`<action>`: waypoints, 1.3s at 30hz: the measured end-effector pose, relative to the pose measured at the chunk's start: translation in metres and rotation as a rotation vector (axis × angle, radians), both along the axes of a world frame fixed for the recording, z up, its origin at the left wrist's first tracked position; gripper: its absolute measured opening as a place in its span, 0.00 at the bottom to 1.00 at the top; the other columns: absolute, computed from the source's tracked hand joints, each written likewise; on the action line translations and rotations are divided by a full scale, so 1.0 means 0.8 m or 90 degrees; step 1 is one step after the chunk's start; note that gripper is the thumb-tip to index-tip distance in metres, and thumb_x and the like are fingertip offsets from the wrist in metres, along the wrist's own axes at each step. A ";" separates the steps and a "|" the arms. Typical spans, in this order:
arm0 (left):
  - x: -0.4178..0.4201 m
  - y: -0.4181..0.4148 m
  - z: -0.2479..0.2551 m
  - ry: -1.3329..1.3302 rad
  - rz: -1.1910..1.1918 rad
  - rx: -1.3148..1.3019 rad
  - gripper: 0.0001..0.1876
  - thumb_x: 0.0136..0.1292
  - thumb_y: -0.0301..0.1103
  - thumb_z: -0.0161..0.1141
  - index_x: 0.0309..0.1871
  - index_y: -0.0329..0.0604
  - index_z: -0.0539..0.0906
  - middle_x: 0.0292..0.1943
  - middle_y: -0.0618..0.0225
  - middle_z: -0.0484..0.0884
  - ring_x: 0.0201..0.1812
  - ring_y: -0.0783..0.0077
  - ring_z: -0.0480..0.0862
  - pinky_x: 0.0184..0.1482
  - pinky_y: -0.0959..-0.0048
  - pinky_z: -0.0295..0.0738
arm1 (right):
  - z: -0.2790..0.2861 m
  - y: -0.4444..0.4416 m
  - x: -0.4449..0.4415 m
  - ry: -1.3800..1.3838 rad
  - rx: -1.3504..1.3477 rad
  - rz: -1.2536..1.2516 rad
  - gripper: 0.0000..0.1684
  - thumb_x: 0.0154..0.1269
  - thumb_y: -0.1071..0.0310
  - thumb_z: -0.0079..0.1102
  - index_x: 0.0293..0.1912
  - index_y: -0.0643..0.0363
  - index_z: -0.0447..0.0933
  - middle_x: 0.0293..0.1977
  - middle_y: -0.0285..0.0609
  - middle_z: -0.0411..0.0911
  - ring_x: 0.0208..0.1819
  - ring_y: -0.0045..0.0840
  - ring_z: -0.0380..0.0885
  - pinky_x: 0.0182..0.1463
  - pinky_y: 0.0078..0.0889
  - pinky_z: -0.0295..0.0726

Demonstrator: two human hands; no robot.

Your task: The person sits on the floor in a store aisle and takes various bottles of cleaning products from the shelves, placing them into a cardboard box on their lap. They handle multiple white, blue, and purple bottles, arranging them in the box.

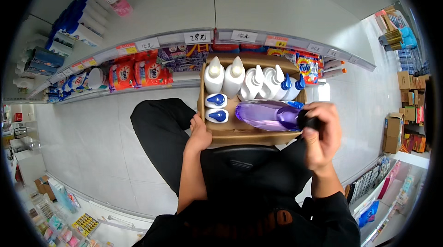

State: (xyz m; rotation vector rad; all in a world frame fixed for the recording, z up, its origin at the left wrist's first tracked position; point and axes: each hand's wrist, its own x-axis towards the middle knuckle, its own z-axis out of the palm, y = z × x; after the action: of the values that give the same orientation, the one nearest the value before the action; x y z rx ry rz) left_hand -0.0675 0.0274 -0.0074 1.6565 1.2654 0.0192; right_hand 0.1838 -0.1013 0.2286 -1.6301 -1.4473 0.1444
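A cardboard box (242,137) holds several plastic bottles in front of me. My left hand (200,136) grips its near left corner, fingers at the wall. With my right hand (323,136) I hold a purple translucent bottle (263,114) by its black cap (307,121); it lies tilted over the right part of the box. Along the far wall stand white bottles with pale pointed caps (214,74), white pump bottles (252,82) and bottles with blue pumps (299,83). Two white bottles with blue tops (217,115) are at the left. The purple bottle hides part of the contents.
A shelf edge with price tags (197,37) runs beyond the box. Below it sit red detergent bags (121,75) and a Tide pack (307,68). On the upper shelf stand a pink bottle (116,0) and blue-capped bottles (84,32). Cardboard boxes (393,132) are stacked right.
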 end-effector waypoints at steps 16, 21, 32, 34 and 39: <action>0.001 0.000 0.006 0.001 -0.003 -0.013 0.40 0.60 0.19 0.52 0.77 0.27 0.50 0.69 0.32 0.60 0.72 0.32 0.61 0.76 0.52 0.56 | -0.106 -0.018 -0.049 -0.032 -0.233 0.073 0.21 0.58 0.81 0.64 0.52 0.63 0.75 0.49 0.50 0.77 0.47 0.48 0.80 0.47 0.42 0.81; 0.002 -0.001 0.008 0.006 0.001 -0.021 0.41 0.58 0.17 0.50 0.77 0.27 0.49 0.69 0.32 0.59 0.73 0.32 0.60 0.77 0.52 0.56 | -0.117 -0.010 -0.048 -0.041 -0.284 0.050 0.21 0.60 0.81 0.63 0.54 0.62 0.76 0.51 0.50 0.77 0.48 0.51 0.80 0.47 0.42 0.81; 0.003 0.000 0.014 0.006 0.000 -0.022 0.41 0.56 0.15 0.49 0.76 0.27 0.50 0.69 0.32 0.59 0.72 0.31 0.60 0.77 0.52 0.55 | -0.157 0.003 -0.057 -0.098 -0.430 0.066 0.17 0.54 0.85 0.57 0.45 0.66 0.73 0.43 0.53 0.72 0.41 0.52 0.78 0.42 0.51 0.78; 0.003 0.000 0.014 0.004 0.001 -0.022 0.41 0.56 0.15 0.50 0.76 0.26 0.50 0.69 0.32 0.59 0.72 0.31 0.60 0.77 0.52 0.55 | -0.162 0.004 -0.058 -0.110 -0.450 0.073 0.18 0.52 0.86 0.57 0.44 0.66 0.72 0.43 0.53 0.71 0.40 0.53 0.78 0.42 0.51 0.79; 0.003 0.000 0.011 0.005 0.002 -0.020 0.41 0.58 0.17 0.51 0.76 0.26 0.50 0.69 0.32 0.59 0.72 0.31 0.60 0.77 0.52 0.56 | -0.180 0.001 -0.062 -0.121 -0.462 0.078 0.17 0.47 0.86 0.56 0.41 0.66 0.72 0.43 0.53 0.72 0.40 0.52 0.80 0.43 0.52 0.80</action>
State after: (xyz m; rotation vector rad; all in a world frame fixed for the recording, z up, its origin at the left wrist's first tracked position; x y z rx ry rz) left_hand -0.0654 0.0271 0.0015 1.6294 1.2671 -0.0052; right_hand 0.1339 -0.1001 0.0850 -2.1673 -1.7609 0.6635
